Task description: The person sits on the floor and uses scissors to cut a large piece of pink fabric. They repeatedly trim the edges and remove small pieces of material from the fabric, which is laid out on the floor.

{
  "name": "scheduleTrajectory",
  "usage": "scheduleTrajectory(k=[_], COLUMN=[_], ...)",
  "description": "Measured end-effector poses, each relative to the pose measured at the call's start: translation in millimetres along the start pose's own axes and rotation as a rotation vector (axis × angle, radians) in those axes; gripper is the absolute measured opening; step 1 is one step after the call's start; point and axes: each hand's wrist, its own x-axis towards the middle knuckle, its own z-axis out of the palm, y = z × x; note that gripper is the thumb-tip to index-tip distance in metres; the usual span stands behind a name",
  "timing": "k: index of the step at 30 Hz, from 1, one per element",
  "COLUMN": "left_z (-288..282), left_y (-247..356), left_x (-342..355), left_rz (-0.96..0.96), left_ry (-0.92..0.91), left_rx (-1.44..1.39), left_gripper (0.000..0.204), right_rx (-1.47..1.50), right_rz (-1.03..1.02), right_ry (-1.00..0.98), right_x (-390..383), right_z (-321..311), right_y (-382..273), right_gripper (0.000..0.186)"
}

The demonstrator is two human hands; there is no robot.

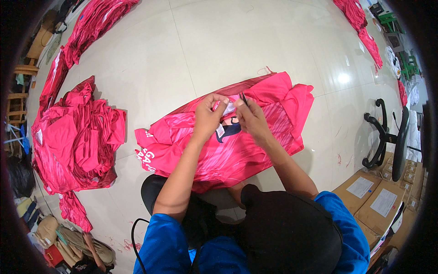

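A bright pink jersey [269, 123] with streaked patterning and white lettering at its left end lies spread over the floor in front of me and reaches my lap. My left hand [211, 115] is closed in a pinch on the jersey's collar, where a white inner patch shows. Close beside it, my right hand [253, 122] is closed around small dark thread snips [244, 97], only their pointed tips showing past the fingers. Below the hands, a white label [221, 131] hangs near a dark printed figure on the cloth.
A heap of pink jerseys [77, 141] lies to the left, with more pink garments [98, 23] behind it. Cardboard boxes [381, 203] and a black chair base [381, 137] stand at right. Thread scraps dot the tiled floor [150, 59]. Another person's arm [93, 251] shows lower left.
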Motion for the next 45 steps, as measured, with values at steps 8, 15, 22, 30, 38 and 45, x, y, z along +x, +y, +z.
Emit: scheduleTrajectory(k=[8,15,22,30,38,45], left_z=[-1.5,-2.9,1.2,-1.1,0.5,-4.7], left_y=[5.9,11.1,9.2,15.1,9.0,-11.0], left_x=[1.1,-1.8,-3.1,-6.3,-6.3,-2.7], left_rz=[-0.2,-0.217,-0.168,-0.169,-0.121,0.099], left_ry=[-0.064,-0.104,-0.104,-0.127,-0.15,-0.004], left_rx=[-0.261,-0.226,-0.274,-0.217,-0.177,0.015], left_gripper=[0.019,0.016,0.013,0.011,0.014,0.021], right_rx=[0.653,0.797,0.759,0.79,0.782,0.011], right_rz=[0.419,0.442,0.466,0.476,0.467,-0.103], right_ry=[-0.297,-0.338,-0.359,-0.306,-0.274,0.227], right_x=[-10.5,0.4,0.7,3.5,0.7,-9.9], right_z=[6.2,-1.6,-1.7,-0.9,-5.1,7.1], right_y=[16.4,22.2,19.5,21.6,25.4,7.8], right_gripper=[0.047,0.041,0.039,0.035,0.037,0.038])
